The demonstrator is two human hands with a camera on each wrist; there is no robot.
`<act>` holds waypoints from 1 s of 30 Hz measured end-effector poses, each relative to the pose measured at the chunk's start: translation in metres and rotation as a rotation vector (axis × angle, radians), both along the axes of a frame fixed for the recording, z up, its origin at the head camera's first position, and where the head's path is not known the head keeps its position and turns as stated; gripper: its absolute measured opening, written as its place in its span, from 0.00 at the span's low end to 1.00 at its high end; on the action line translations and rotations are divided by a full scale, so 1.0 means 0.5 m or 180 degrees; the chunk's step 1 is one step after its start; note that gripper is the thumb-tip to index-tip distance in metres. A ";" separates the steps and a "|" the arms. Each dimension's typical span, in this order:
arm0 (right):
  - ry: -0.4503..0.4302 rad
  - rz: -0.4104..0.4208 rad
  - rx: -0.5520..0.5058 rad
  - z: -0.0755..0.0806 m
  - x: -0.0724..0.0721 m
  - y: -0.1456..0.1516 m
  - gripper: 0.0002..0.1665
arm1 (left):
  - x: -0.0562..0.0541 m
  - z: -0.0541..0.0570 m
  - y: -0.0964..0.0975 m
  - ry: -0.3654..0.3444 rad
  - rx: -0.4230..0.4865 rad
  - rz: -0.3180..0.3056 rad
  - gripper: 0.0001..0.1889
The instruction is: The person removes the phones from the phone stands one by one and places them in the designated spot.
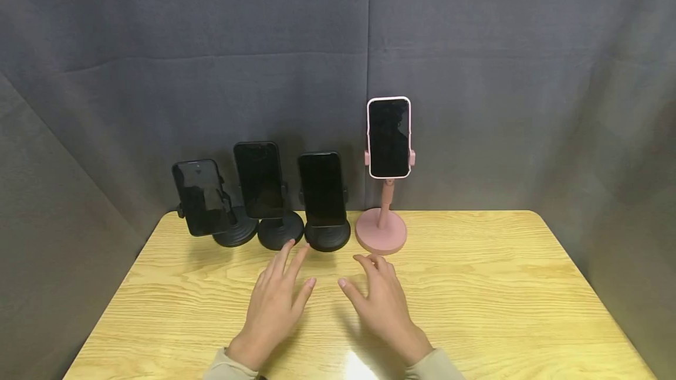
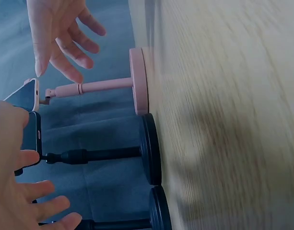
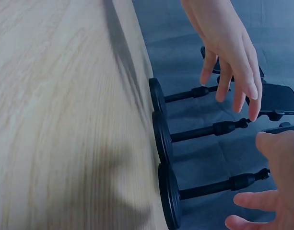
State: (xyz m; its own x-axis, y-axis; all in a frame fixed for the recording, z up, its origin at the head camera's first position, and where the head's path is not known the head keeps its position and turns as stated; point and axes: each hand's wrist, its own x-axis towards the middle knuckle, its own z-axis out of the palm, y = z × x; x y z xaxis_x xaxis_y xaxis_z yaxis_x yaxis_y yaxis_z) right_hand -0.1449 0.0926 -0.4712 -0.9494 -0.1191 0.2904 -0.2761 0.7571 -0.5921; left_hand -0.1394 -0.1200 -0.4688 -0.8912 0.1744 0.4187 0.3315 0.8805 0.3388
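My left hand (image 1: 273, 304) hovers over the table with fingers spread, its fingertips in front of the middle black phone stand (image 1: 281, 233). Beside it my right hand (image 1: 384, 304) hangs in the air, fingers loosely bent, nearest the pink phone stand (image 1: 381, 232). Neither hand holds anything. The pink stand carries a phone in a pale pink case (image 1: 389, 138), higher than the others. Three black-framed phones sit on black stands: a tilted left phone (image 1: 202, 198), a middle phone (image 1: 260, 180) and a right phone (image 1: 322, 190). All visible screens are dark.
The stands line the back edge of a light wood-grain table (image 1: 491, 292), their bases close together. Grey cloth (image 1: 475, 87) hangs behind them and at both sides. A bright glare spot lies at the table's front.
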 end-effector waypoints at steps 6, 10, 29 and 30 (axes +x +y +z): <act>-0.0146 0.0093 -0.0061 0.003 0.001 -0.013 0.32 | -0.001 0.000 -0.017 0.0209 0.0104 0.0038 0.31; -0.0221 0.0124 -0.0112 0.007 0.001 -0.022 0.30 | 0.001 0.003 -0.032 0.0384 0.0241 0.0048 0.30; -0.0095 0.0369 -0.0156 0.034 -0.018 -0.081 0.27 | 0.007 0.016 -0.117 0.0690 0.0582 0.0243 0.21; -0.0111 0.0367 -0.0155 0.036 -0.019 -0.084 0.26 | 0.007 0.017 -0.121 0.0707 0.0583 0.0256 0.21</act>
State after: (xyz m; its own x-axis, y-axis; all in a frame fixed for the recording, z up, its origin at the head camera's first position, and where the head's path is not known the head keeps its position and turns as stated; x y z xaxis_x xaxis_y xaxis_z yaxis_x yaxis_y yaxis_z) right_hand -0.1544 0.0505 -0.4532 -0.9399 -0.2147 0.2657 -0.3384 0.6916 -0.6382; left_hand -0.1359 -0.1806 -0.4606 -0.7821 0.0104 0.6230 0.3469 0.8379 0.4215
